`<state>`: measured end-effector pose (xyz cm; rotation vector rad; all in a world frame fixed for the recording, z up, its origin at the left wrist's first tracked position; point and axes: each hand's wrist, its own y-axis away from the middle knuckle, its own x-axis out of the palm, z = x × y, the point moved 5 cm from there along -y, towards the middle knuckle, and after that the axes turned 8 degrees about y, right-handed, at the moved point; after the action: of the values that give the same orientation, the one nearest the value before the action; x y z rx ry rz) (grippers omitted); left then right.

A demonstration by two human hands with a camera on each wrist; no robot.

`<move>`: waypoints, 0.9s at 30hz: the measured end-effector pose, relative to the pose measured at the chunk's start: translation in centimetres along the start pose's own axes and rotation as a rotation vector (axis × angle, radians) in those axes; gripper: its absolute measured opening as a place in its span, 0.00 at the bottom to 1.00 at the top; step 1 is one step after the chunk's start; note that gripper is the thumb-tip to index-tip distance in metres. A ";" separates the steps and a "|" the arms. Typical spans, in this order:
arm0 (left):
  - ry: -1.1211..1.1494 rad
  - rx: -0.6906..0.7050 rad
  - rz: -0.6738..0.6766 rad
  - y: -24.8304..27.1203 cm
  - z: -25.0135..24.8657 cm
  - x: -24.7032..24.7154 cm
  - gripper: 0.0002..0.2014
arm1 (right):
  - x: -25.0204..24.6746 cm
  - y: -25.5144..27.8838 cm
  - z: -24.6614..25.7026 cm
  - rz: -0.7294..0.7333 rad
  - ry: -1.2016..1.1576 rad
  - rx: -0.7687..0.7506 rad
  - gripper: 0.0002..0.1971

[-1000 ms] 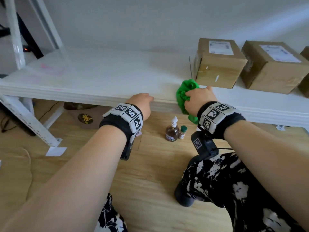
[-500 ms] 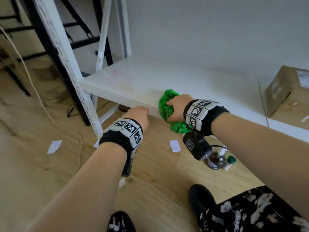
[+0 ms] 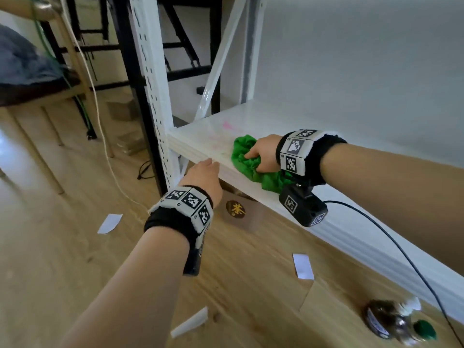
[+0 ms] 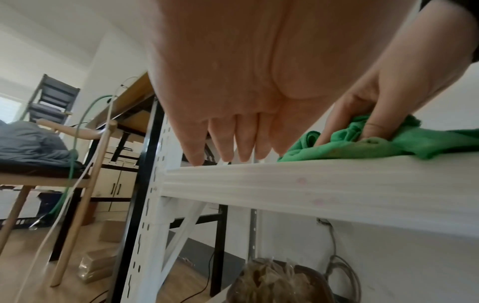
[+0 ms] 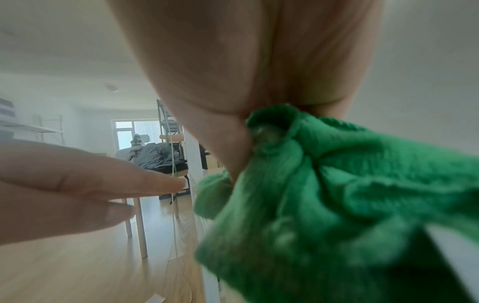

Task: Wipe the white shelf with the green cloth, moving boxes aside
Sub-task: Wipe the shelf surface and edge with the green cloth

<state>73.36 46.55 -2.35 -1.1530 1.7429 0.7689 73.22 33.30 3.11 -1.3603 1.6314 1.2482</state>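
The white shelf (image 3: 251, 116) ends at the left against a perforated upright. A pink smear (image 3: 227, 125) marks its surface near that end. My right hand (image 3: 262, 154) grips the bunched green cloth (image 3: 247, 160) and holds it down on the shelf's front part; some cloth hangs over the edge. The right wrist view shows the cloth (image 5: 337, 184) crumpled under the palm. My left hand (image 3: 206, 170) rests at the shelf's front edge (image 4: 311, 184), just left of the cloth, with its fingers (image 4: 225, 151) straight. No boxes are in view.
The white upright post (image 3: 155, 96) stands at the shelf's left end, with a wooden chair (image 3: 62, 101) and a hanging cord beyond it. On the wooden floor lie paper scraps (image 3: 302, 266) and small bottles (image 3: 391, 320). A dark round tin (image 3: 235, 209) sits under the shelf.
My right hand has slid the cloth leftward along the shelf, from beside the cardboard boxes to the left end. The left hand followed along the front edge. The boxes have left the view.
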 end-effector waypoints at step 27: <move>0.104 -0.140 -0.060 -0.3 4.6 -2.1 0.21 | -2.4 -3.6 8.9 -0.252 0.239 -0.082 0.17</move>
<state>75.58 51.12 -2.42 -1.3549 1.7536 0.8178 76.50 42.47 1.57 -1.7623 1.5178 1.0448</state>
